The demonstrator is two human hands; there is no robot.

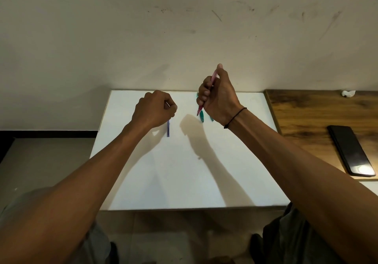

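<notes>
Head: left hand (154, 108) grips blue pen (168, 129); right hand (216, 96) grips pink pen (213, 76) (above table (184, 182) far edge).

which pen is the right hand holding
The pink pen, gripped in the right hand. The blue pen is in the left hand, and the green ones lie on the white table.

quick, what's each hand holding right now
left hand: fingers curled round a blue pen
right hand: fingers curled round a pink pen
</notes>
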